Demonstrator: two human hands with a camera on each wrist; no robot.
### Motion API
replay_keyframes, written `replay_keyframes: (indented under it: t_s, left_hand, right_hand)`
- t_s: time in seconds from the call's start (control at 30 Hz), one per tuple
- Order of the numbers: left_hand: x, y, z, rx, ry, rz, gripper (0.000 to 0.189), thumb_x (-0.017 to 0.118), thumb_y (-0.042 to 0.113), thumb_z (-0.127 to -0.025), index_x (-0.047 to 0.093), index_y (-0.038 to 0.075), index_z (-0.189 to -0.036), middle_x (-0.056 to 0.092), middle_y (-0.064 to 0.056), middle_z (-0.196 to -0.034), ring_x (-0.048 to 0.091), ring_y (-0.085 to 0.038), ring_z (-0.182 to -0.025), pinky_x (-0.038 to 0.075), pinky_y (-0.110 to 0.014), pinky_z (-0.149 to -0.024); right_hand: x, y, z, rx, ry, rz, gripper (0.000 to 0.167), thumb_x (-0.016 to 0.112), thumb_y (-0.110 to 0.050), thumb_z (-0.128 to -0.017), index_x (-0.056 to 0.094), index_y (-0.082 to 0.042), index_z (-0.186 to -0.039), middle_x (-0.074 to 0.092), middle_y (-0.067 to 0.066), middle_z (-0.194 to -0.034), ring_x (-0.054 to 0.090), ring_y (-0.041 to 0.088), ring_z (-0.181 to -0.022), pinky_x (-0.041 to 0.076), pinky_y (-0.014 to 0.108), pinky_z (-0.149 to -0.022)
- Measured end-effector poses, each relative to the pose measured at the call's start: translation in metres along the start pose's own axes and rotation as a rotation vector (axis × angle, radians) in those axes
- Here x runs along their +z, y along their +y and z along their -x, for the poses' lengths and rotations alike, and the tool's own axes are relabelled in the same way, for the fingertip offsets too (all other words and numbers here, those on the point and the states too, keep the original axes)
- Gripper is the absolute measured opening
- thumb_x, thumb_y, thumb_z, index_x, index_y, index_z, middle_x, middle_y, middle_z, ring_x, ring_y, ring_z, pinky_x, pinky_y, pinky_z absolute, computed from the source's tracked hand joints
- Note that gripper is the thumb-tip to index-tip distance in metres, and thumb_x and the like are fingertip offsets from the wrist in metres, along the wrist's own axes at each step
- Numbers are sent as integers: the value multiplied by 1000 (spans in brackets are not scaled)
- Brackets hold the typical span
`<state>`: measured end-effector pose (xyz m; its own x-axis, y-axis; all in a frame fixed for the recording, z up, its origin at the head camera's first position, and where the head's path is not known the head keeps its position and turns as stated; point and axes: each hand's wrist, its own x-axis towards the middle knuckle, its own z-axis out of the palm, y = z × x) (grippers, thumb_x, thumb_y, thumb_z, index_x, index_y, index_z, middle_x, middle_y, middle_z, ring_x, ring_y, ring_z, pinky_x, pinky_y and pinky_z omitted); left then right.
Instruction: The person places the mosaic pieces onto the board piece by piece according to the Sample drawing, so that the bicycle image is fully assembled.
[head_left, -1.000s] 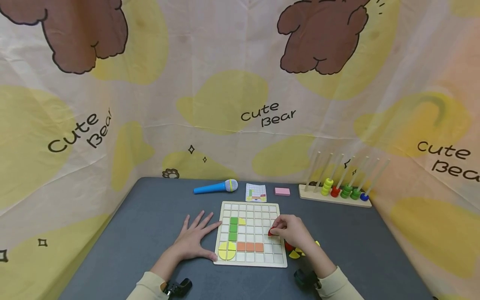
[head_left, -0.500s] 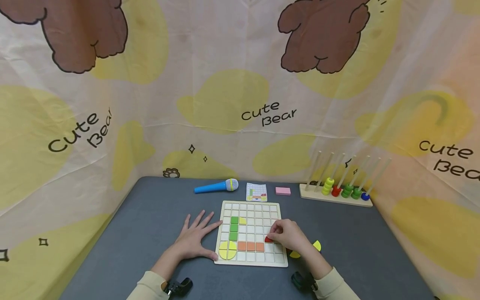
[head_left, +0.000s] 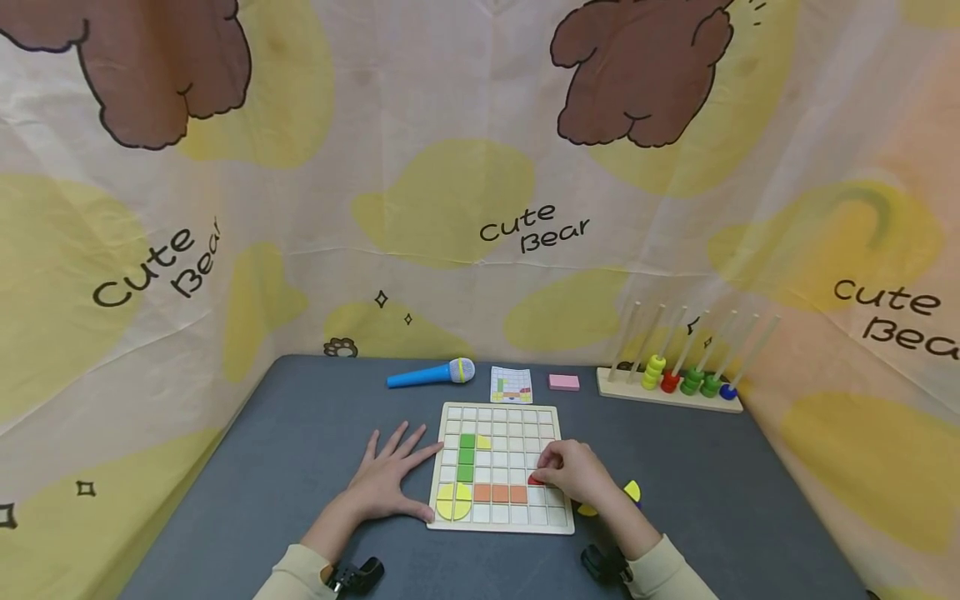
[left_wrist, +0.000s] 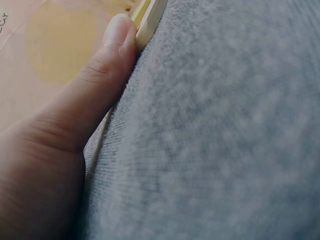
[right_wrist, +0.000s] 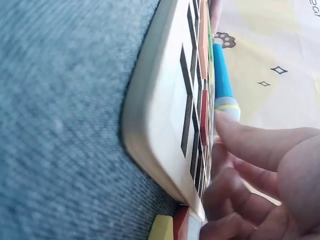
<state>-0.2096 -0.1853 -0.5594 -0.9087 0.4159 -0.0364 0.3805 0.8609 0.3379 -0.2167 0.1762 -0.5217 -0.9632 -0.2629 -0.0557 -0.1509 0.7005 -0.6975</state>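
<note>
A wooden grid board (head_left: 511, 527) of white squares lies flat on the grey table, with green, yellow and orange tiles set in it. My left hand (head_left: 386, 481) is spread at its left side, index fingertip and thumb right at the frame. In the left wrist view, the thumb (left_wrist: 95, 75) meets the board's edge. Over the board's right part, my right hand (head_left: 573, 468) has thumb and fingers bent together on a small red tile (head_left: 534, 480), mostly hidden under them. The right wrist view shows that red tile (right_wrist: 204, 117) low in the grid beside the thumb.
Loose yellow pieces (head_left: 632, 492) lie right of the board, partly behind the right forearm. Along the back are a blue toy microphone (head_left: 431, 374), a pattern card (head_left: 512, 386), a pink block (head_left: 564, 382) and a peg stand with coloured beads (head_left: 670, 392).
My right hand has moved down and slightly left over the board with the red tile, then stayed nearly still over the last half second. The left hand keeps its place.
</note>
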Motion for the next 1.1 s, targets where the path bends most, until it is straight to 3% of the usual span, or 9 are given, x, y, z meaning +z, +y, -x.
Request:
replay_keyframes:
  t_s: [0.2, 0.43, 0.77, 1.1]
  left_hand:
    - [1, -2, 0, -3, 0, -8, 115, 63, 95, -57, 30, 48, -157, 18, 2, -170, 4, -36, -157, -6, -73, -116]
    - [2, -3, -1, -13, -3, -25, 115, 61, 96, -56, 29, 49, -157, 18, 2, -170, 4, -36, -157, -5, -73, -116]
    - [-1, 0, 1, -1, 3, -10, 114, 62, 95, -58, 32, 47, -156, 19, 0, -170, 5, -37, -157, -6, -75, -115]
    - [1, 0, 1, -6, 0, -10, 114, 62, 95, -58, 30, 48, -156, 18, 1, -170, 4, -37, -157, -7, -74, -115]
  right_hand:
    - [-10, -2, 6, 29, 47, -62, 13, 83, -18, -84, 71, -13, -85, 62, -2, -73, 54, 16, -67, 47, 26, -52]
    - [-25, 6, 15, 110, 60, -35, 15, 84, -13, -82, 73, -13, -92, 65, -2, -80, 55, 16, -72, 52, 26, -60]
    - [-39, 24, 25, 156, 30, 56, 24, 87, -12, -78, 76, -14, -99, 68, -1, -90, 54, 17, -78, 48, 30, -67]
    - [-40, 34, 26, 149, -44, 87, 28, 91, -17, -73, 74, -15, -95, 62, -1, -87, 51, 17, -79, 44, 31, -66]
